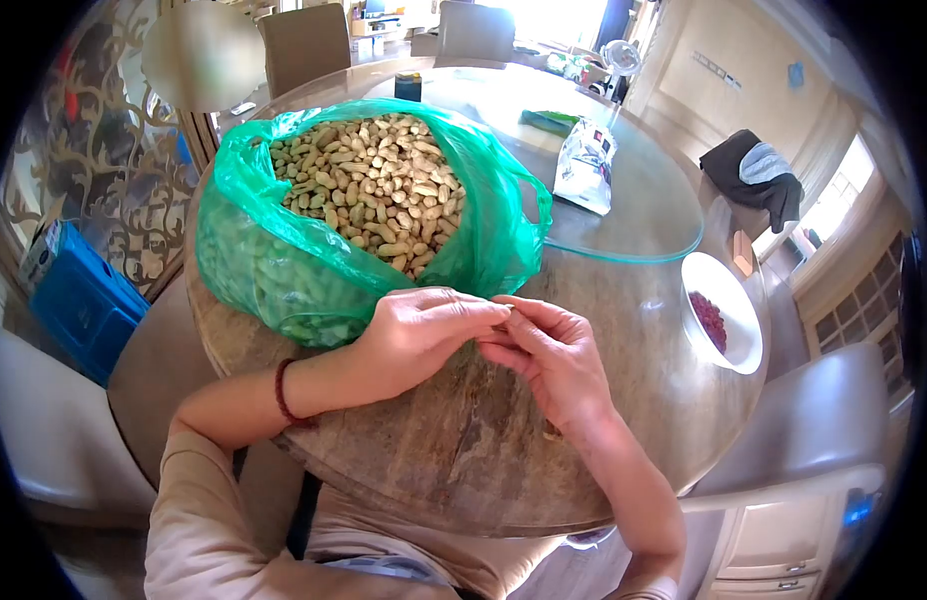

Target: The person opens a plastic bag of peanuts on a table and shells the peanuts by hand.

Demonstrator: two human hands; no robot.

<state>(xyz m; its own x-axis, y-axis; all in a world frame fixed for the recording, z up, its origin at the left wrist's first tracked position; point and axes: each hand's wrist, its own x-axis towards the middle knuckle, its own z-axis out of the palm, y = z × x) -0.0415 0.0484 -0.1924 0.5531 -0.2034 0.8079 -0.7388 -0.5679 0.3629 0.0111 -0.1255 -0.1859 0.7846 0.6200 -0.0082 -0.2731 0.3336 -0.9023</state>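
Observation:
Just in front of a green plastic bag (314,290) full of unshelled peanuts (384,190), my two hands meet at their fingertips. My left hand (424,335), with a dark red bracelet at the wrist, has its fingers pressed together. My right hand (552,355) is pinched against it. Something small may be between the fingertips, but it is too hidden to name. To the right, near the table's edge, a white bowl (736,318) holds small reddish kernels (709,322).
The round wooden table (464,450) carries a glass turntable (644,225). On the glass are a white packet (586,170), a green packet (551,122) and a dark jar (408,87). Chairs (814,420) stand around. A blue box (84,300) is at left.

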